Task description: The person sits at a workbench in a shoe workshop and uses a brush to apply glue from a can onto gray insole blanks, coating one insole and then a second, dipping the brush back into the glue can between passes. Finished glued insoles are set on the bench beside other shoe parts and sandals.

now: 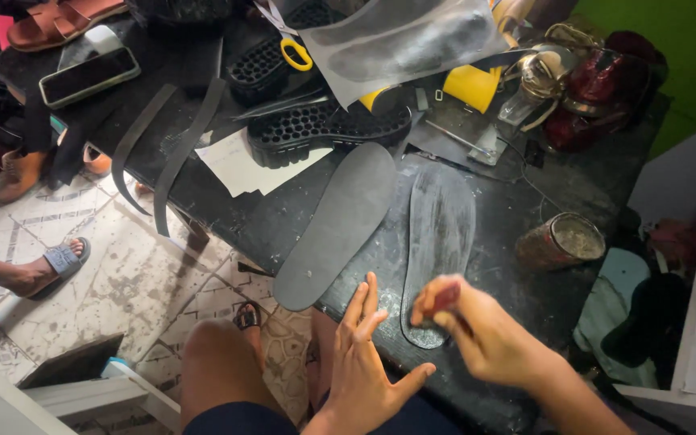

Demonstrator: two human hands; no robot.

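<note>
Low in the frame, just right of centre, the right hand (477, 326) is closed around a small reddish thing (445, 300) — blurred, perhaps a brush or a dauber — pressed to the heel end of a grey insole (438, 234) lying flat on the black workbench (525, 185). The left hand (368, 354) is open, fingers straight, its tips resting on the bench edge just beside that insole and holding nothing. A second, darker insole (340, 221) lies to the left, its heel hanging past the bench edge. A rusty tin (561, 240) stands at centre right; treaded black soles (324, 129) lie above centre, a phone (89, 76) at upper left.

The likely trouble: the overhanging insole could slip to the floor if bumped, and a wide stroke could smear onto the bench or knock the open tin.
</note>
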